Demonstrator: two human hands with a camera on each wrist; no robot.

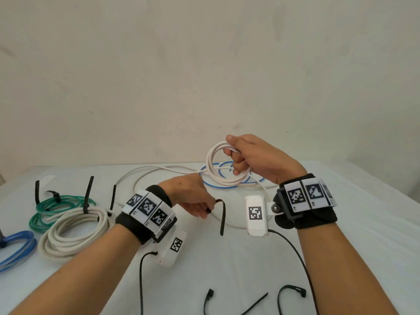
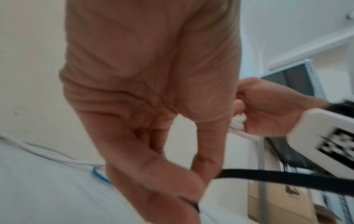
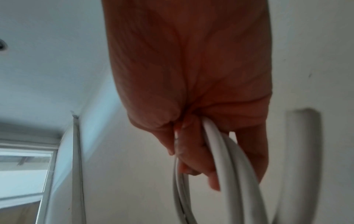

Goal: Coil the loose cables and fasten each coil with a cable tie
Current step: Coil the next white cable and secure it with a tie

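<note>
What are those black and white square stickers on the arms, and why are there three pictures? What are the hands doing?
Those are a person's two arms. The wristbands with checkered squares carry small cameras. One picture comes from a camera on the person's head; the other two look along each hand from the wrist.

The right hand holds up a white cable coil, its fingers curled round it. The left hand pinches a black cable tie, probably to wrap the coil.

On the white table, at the left, lie a green coil, a thick white coil and a blue coil; the green and white ones plainly have black ties round them. More loose cable lies behind the hands, and spare ties lie near the front.
</note>
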